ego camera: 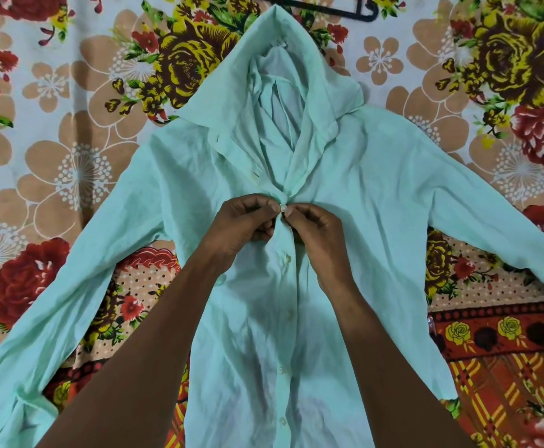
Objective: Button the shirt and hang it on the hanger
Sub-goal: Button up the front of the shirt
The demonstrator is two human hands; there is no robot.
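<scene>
black hanger (pixel 338 9) cut off by top edge, shirt (pixel 377 189) hem and right cuff out of frame

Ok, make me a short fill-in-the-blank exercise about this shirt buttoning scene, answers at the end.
1. Both hands pinch the shirt around a small ____.
2. The black hanger lies just beyond the shirt's ____.
3. The shirt lies spread on a ____-patterned bedsheet.
4. The left hand and right hand meet at the shirt's ____ placket.

Answers: button; collar; flower; front

A mint-green shirt (pixel 345 195) lies face up, sleeves spread wide, lower buttons fastened, collar open. A black hanger (pixel 345 9) lies just beyond the collar, mostly out of frame.
</scene>
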